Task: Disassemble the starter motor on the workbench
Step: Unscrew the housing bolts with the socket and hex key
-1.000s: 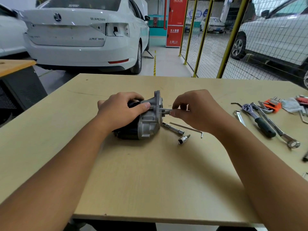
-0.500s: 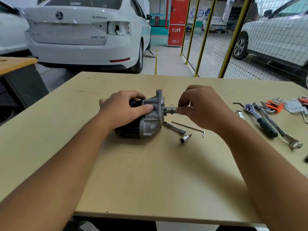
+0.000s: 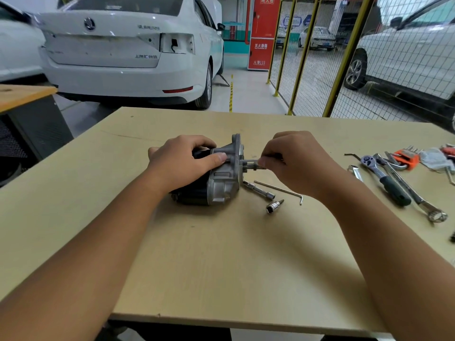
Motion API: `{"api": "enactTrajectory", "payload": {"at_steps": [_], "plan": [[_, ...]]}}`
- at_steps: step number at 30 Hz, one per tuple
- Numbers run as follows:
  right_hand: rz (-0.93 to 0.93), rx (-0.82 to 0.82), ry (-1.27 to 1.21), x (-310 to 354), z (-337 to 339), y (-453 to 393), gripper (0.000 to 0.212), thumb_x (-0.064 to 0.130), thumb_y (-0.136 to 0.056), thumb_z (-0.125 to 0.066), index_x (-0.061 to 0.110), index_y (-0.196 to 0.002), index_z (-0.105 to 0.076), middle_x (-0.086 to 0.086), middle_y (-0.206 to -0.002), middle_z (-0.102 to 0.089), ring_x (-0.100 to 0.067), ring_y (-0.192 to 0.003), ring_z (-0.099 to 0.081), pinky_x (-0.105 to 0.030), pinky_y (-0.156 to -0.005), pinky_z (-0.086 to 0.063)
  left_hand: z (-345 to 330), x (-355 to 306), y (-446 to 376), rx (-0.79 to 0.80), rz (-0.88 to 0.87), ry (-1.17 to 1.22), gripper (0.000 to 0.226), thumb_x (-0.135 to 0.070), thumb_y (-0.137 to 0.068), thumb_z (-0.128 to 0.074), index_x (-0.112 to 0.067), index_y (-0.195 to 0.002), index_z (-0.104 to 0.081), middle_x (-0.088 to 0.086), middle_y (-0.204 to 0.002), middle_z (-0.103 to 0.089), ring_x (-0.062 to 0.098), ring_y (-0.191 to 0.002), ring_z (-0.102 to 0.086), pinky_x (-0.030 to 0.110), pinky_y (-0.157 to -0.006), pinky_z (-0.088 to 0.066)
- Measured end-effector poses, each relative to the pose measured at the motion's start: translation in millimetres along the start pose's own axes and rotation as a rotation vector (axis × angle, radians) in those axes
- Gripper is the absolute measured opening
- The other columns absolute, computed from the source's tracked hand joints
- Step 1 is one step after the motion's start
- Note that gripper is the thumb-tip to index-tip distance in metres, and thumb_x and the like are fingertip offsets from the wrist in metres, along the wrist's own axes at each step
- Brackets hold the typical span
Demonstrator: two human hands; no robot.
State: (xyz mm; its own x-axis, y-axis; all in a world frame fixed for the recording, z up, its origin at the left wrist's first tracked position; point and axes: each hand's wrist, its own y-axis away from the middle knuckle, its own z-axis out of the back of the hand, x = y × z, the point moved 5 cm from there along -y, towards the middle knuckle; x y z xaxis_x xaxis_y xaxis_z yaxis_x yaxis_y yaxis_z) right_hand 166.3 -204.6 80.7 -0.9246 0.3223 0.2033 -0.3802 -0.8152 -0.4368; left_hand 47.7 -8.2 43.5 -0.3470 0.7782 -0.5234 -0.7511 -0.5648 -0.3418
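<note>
The starter motor (image 3: 221, 180) lies on its side on the workbench (image 3: 221, 267), black body to the left and silver aluminium housing to the right. My left hand (image 3: 182, 161) grips it from above, thumb along the housing. My right hand (image 3: 293, 161) pinches a thin metal socket driver (image 3: 251, 164) that sticks out sideways from the housing face. The far end of that tool is hidden by my fingers.
Right below the motor lie a socket extension (image 3: 258, 190), a loose socket bit (image 3: 273, 206) and an L-shaped hex key (image 3: 280, 189). At the right edge: a ratchet (image 3: 386, 179), a combination wrench (image 3: 416, 198), an orange hex key set (image 3: 406, 157). A white car is parked behind.
My right hand has turned slightly on the driver at the housing; the left hand and motor stay put. The camera view has shifted a little.
</note>
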Motion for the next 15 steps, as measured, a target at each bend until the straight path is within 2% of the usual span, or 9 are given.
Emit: {"api": "enactTrajectory", "payload": {"at_steps": [4, 10, 15], "plan": [[0.000, -0.016, 0.019, 1.8, 1.5, 0.7, 0.011, 0.029, -0.089, -0.073, 0.019, -0.089, -0.075, 0.009, -0.080, -0.059, -0.017, -0.078, -0.056, -0.043, -0.074, -0.051, -0.6, 1.2, -0.6, 0.006, -0.002, -0.015, 0.062, -0.087, -0.066, -0.052, -0.052, -0.114, -0.067, -0.025, -0.115, -0.067, 0.012, -0.115, -0.057, 0.040, -0.090, -0.024], [-0.026, 0.073, -0.068, -2.2, -2.9, 4.6, 0.013, 0.032, -0.094, -0.067, 0.020, -0.091, -0.073, 0.004, -0.075, -0.065, -0.016, -0.071, -0.056, -0.038, -0.069, -0.052, -1.4, 1.4, -1.0, 0.001, -0.006, 0.006, 0.056, -0.085, -0.073, -0.046, -0.052, -0.112, -0.067, -0.028, -0.112, -0.068, 0.008, -0.110, -0.054, 0.040, -0.092, -0.023], [-0.026, 0.139, 0.007, -4.7, -4.2, 2.0, 0.022, 0.026, -0.099, -0.058, 0.012, -0.098, -0.075, -0.004, -0.084, -0.063, -0.024, -0.082, -0.056, -0.042, -0.076, -0.050, -2.6, 2.1, -1.3, 0.006, 0.001, 0.007, 0.054, -0.083, -0.074, -0.047, -0.051, -0.112, -0.068, -0.028, -0.111, -0.067, 0.007, -0.107, -0.052, 0.041, -0.092, -0.024]]}}
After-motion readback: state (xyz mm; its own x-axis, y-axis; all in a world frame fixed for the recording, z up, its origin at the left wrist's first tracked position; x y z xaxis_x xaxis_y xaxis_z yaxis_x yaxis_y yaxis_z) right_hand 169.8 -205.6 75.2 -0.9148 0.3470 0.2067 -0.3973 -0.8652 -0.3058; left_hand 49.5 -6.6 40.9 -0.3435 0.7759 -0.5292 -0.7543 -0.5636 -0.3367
